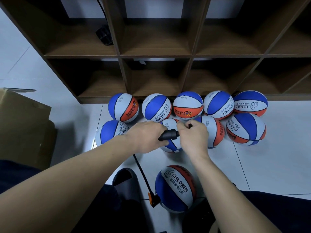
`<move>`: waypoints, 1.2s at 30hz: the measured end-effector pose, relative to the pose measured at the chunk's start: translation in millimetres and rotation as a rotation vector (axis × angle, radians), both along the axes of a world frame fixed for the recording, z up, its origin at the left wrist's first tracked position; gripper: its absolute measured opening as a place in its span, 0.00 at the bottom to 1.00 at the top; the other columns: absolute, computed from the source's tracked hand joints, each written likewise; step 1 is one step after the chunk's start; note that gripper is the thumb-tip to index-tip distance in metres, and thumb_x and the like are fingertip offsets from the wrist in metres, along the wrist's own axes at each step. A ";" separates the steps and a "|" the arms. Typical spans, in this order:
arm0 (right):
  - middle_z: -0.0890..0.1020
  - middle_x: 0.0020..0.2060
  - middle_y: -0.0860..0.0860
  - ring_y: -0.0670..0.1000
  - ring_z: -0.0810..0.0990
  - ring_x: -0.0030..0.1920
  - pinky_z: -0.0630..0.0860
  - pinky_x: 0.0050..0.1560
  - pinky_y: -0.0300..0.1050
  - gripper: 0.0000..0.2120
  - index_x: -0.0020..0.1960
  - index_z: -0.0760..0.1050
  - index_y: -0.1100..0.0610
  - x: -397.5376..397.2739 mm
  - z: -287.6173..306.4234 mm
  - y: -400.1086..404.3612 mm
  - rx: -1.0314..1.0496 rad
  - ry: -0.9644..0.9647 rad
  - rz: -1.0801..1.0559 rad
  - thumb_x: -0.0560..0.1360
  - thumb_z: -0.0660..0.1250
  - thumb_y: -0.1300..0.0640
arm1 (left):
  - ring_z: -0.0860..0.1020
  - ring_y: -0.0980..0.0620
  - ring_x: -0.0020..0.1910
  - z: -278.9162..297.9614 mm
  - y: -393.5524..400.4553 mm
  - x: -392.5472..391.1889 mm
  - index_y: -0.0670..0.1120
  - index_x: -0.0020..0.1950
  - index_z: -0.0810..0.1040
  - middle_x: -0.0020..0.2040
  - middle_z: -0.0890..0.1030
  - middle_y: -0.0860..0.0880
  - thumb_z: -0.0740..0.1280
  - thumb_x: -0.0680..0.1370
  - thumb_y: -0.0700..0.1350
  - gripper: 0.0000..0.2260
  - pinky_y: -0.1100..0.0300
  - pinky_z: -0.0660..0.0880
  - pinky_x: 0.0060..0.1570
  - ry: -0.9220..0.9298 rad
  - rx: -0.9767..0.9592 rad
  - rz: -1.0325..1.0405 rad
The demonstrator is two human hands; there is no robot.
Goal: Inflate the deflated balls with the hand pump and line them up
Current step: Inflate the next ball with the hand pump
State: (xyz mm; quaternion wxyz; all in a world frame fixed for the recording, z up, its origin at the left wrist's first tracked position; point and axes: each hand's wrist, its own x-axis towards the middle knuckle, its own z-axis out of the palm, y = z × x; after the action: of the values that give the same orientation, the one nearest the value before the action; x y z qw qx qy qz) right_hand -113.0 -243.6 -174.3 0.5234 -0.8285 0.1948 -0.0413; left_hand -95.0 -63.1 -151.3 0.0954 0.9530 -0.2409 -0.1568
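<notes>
Both hands, left [145, 135] and right [193, 134], gripped the black plastic pump handle [169, 135]. Its hose ran to a blue, white and orange rubber ball [175, 188] between the feet. Nine round-looking balls [188, 105] sat in two rough rows by the brown wooden shelf [156, 55], so most seemed done.
</notes>
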 end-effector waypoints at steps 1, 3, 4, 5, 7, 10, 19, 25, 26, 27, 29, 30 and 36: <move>0.65 0.24 0.49 0.52 0.62 0.30 0.63 0.32 0.48 0.21 0.31 0.65 0.59 3.2 0.4 -9.4 0.005 0.012 -0.017 0.76 0.72 0.55 | 0.76 0.54 0.37 -0.4 3.2 1.6 0.54 0.46 0.76 0.38 0.78 0.53 0.69 0.82 0.60 0.12 0.56 0.70 0.35 0.015 -0.002 0.009; 0.65 0.25 0.51 0.54 0.62 0.30 0.62 0.34 0.49 0.21 0.30 0.65 0.60 10.4 1.2 -33.0 0.033 0.037 -0.096 0.75 0.72 0.56 | 0.77 0.53 0.38 -0.9 11.9 5.7 0.53 0.45 0.76 0.37 0.78 0.53 0.70 0.81 0.59 0.12 0.56 0.71 0.35 0.037 0.013 0.023; 0.65 0.24 0.51 0.54 0.62 0.30 0.62 0.34 0.50 0.21 0.29 0.66 0.58 13.6 1.7 -43.7 0.042 0.050 -0.138 0.74 0.72 0.56 | 0.77 0.52 0.38 -1.2 16.1 7.4 0.53 0.45 0.76 0.37 0.78 0.53 0.70 0.81 0.59 0.12 0.56 0.71 0.35 0.040 0.021 0.030; 0.64 0.24 0.50 0.55 0.62 0.30 0.63 0.34 0.51 0.20 0.27 0.67 0.57 15.6 3.0 -51.3 0.037 0.059 -0.160 0.73 0.72 0.55 | 0.78 0.52 0.39 -1.1 19.4 8.6 0.54 0.45 0.76 0.38 0.79 0.53 0.70 0.81 0.59 0.12 0.56 0.70 0.35 0.037 0.024 0.038; 0.63 0.22 0.47 0.55 0.62 0.31 0.63 0.35 0.53 0.20 0.24 0.69 0.52 17.2 4.9 -56.6 0.016 0.050 -0.161 0.73 0.71 0.55 | 0.78 0.51 0.40 -0.3 21.6 10.2 0.54 0.45 0.76 0.39 0.80 0.53 0.70 0.81 0.59 0.11 0.56 0.72 0.35 0.017 0.020 0.049; 0.62 0.23 0.47 0.55 0.60 0.31 0.62 0.35 0.52 0.20 0.27 0.64 0.55 15.6 7.4 -47.8 0.014 -0.017 -0.192 0.73 0.70 0.57 | 0.78 0.51 0.38 -0.3 18.0 10.1 0.53 0.44 0.77 0.38 0.80 0.53 0.69 0.81 0.59 0.12 0.56 0.73 0.35 -0.034 0.029 0.041; 0.68 0.25 0.50 0.53 0.66 0.29 0.66 0.33 0.50 0.19 0.32 0.66 0.57 0.4 2.1 -1.5 -0.031 -0.019 -0.084 0.78 0.69 0.56 | 0.76 0.54 0.36 -0.4 13.0 3.4 0.52 0.45 0.78 0.36 0.78 0.53 0.68 0.82 0.58 0.12 0.55 0.75 0.35 -0.042 0.032 0.048; 0.68 0.27 0.51 0.53 0.64 0.30 0.67 0.31 0.51 0.19 0.33 0.66 0.58 -6.8 0.1 18.7 -0.039 -0.032 -0.023 0.78 0.70 0.56 | 0.77 0.53 0.36 3.2 0.5 -0.8 0.53 0.45 0.78 0.36 0.79 0.53 0.68 0.82 0.57 0.11 0.56 0.70 0.33 -0.024 0.022 0.029; 0.68 0.26 0.51 0.53 0.64 0.29 0.69 0.31 0.53 0.19 0.33 0.66 0.59 -7.1 -0.9 20.0 -0.028 -0.024 -0.030 0.78 0.69 0.56 | 0.77 0.53 0.36 3.3 -0.4 -0.8 0.53 0.45 0.78 0.36 0.79 0.53 0.68 0.82 0.57 0.11 0.57 0.68 0.33 -0.021 0.024 0.025; 0.67 0.26 0.51 0.53 0.64 0.29 0.70 0.30 0.55 0.19 0.33 0.66 0.58 -7.7 -1.2 20.9 -0.019 -0.019 -0.037 0.78 0.69 0.56 | 0.77 0.53 0.36 3.0 -1.0 -0.7 0.53 0.45 0.78 0.37 0.79 0.53 0.68 0.82 0.57 0.11 0.57 0.67 0.32 -0.020 0.026 0.020; 0.66 0.25 0.49 0.54 0.64 0.29 0.71 0.30 0.55 0.19 0.32 0.66 0.57 -7.4 -3.5 20.6 0.005 -0.006 -0.044 0.77 0.70 0.56 | 0.76 0.54 0.36 2.2 -0.9 -0.9 0.53 0.45 0.78 0.37 0.79 0.53 0.68 0.82 0.58 0.11 0.57 0.65 0.32 -0.023 0.029 0.012; 0.66 0.25 0.48 0.54 0.64 0.29 0.70 0.30 0.54 0.19 0.31 0.66 0.57 -6.8 -4.7 19.7 0.017 0.002 -0.044 0.77 0.70 0.56 | 0.76 0.54 0.36 1.8 -0.6 -0.9 0.53 0.45 0.78 0.37 0.78 0.53 0.68 0.82 0.58 0.11 0.57 0.65 0.32 -0.023 0.031 0.009; 0.66 0.24 0.47 0.53 0.65 0.29 0.67 0.32 0.48 0.20 0.30 0.67 0.56 0.3 -4.7 3.3 0.036 0.073 0.019 0.76 0.72 0.55 | 0.76 0.53 0.37 -2.3 -0.9 0.9 0.53 0.47 0.78 0.38 0.78 0.53 0.69 0.82 0.60 0.12 0.56 0.66 0.33 0.009 0.025 0.003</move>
State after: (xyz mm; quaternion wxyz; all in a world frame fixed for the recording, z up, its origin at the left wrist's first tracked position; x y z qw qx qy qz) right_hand -112.7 -240.3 -179.0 0.5311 -0.8217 0.2068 -0.0025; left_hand -94.1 -64.0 -153.6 0.0847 0.9538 -0.2372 -0.1638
